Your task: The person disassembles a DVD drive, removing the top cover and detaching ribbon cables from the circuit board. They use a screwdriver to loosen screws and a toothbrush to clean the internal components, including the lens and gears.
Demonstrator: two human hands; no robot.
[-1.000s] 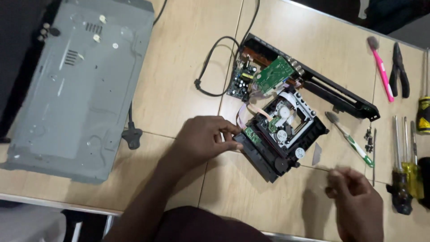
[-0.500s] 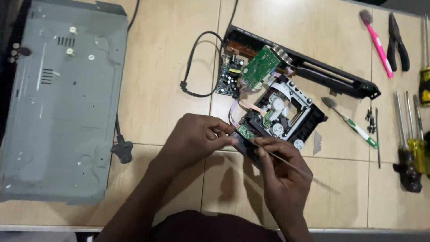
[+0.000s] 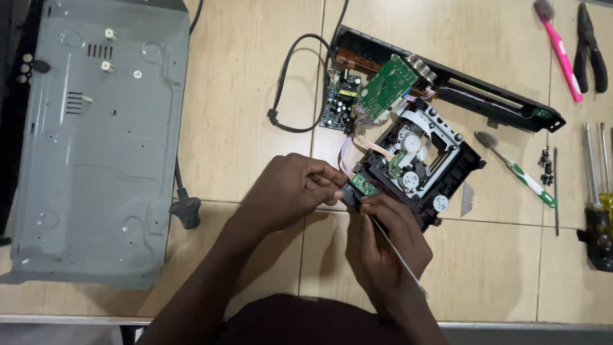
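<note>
Grey sheet-metal cover (image 3: 96, 140) far left; black plastic disc-drive mechanism (image 3: 418, 169) centre on the tan tiled surface.
My left hand (image 3: 290, 191) pinches its near corner; my right hand (image 3: 386, 246) grips a thin metal probe (image 3: 399, 259), tip there too.

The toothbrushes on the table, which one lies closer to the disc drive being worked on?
The green-and-white toothbrush, lying just right of the black disc drive mechanism. The pink toothbrush lies farther off, up by the pliers.
</note>
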